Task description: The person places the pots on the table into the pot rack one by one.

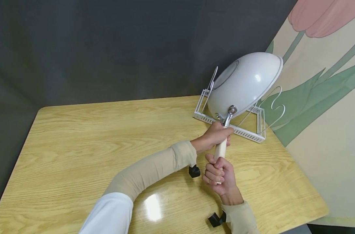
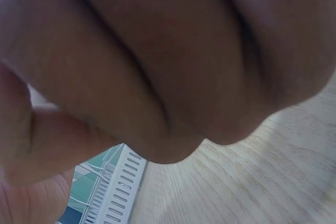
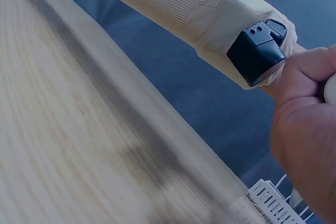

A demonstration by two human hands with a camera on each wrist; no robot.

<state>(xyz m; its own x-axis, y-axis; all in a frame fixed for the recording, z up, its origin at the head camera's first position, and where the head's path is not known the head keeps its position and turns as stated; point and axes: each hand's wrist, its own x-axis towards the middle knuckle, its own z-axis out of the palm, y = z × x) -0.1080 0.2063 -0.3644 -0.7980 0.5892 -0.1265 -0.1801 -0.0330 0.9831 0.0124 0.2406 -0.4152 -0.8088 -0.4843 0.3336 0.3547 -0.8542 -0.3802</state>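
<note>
A white pan (image 1: 244,84) is tilted on its side above a white wire rack (image 1: 247,133), its pale underside facing me. Whether it touches the rack I cannot tell. Its cream handle (image 1: 220,150) points down toward me. My left hand (image 1: 216,135) grips the top of the handle, just below the metal neck. My right hand (image 1: 216,174) grips the handle's lower end. The left wrist view is filled by curled fingers (image 2: 157,66), with the rack (image 2: 118,192) below them. In the right wrist view my right hand (image 3: 304,156) sits beside the left sleeve (image 3: 199,9).
The wooden table (image 1: 92,139) spreads wide to the left and front of the hands. A dark wall (image 1: 107,48) stands behind it, and a painted flower wall (image 1: 326,113) runs close along the right side, just beyond the rack.
</note>
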